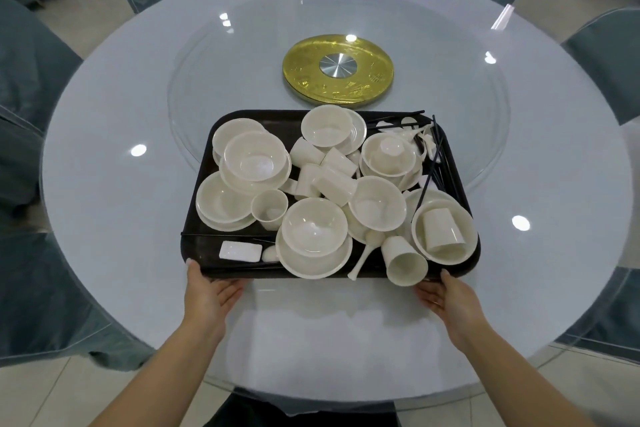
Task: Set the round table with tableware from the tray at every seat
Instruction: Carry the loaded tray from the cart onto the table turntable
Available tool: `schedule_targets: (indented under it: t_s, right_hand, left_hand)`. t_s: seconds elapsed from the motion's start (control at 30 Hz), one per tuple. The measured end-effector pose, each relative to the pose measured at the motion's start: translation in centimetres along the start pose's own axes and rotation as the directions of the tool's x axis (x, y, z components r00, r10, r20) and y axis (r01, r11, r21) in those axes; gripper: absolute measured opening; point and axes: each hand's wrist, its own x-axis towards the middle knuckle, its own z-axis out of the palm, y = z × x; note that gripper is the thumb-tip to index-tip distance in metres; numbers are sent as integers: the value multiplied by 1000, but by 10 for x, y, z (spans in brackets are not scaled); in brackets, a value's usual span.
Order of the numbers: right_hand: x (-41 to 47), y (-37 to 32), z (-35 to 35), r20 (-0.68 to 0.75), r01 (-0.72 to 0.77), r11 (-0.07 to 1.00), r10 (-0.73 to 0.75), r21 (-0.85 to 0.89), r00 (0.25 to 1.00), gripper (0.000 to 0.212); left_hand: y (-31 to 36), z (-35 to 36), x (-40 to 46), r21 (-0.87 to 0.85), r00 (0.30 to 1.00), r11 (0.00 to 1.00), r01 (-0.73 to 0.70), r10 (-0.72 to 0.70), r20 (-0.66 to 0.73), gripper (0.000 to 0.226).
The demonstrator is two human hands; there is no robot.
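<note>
My left hand (207, 291) was at the near left corner of the black tray (204, 149), thumb on the rim and fingers straight and slightly apart beneath the edge; my right hand (446, 295) did the same at the near right corner. The tray lay on the round desk (114, 204), its far end over the glass turntable (194, 55), just short of the gold disc (337, 69) at the middle. It was heaped with cream tableware: bowls (255, 158) stacked on plates at the left and centre, cups (337, 184) lying on their sides in the middle, one cup (406, 265) tipped over the near rim, and another cup inside a bowl (464, 250) at the near right. A spoon (363, 258) lay beside it, black chopsticks (434, 163) crossed the far right corner, and a small white rectangular dish (240, 251) sat at the near left. Grey-green covered chairs (31, 55) ringed the desk.
</note>
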Motion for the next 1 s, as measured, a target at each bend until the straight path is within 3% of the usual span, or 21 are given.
schedule_targets:
  t_s: [0.17,0.3,0.57,1.0]
  right_hand:
    - [21,-37,12,-13,31,999,-31,-11,999,36]
    - [42,-74,25,18,29,997,-30,75,999,30]
    - [87,-137,49,-3,48,992,-48,115,999,19]
    - [121,-142,52,-70,77,996,-74,49,995,18]
  left_hand:
    - [20,35,16,36,997,997,-69,70,-25,54]
    - [47,67,37,115,988,983,-140,147,-52,45]
    - [88,120,74,222,988,963,-154,148,43,22]
    - [76,133,103,370,991,920,-131,133,22,25]
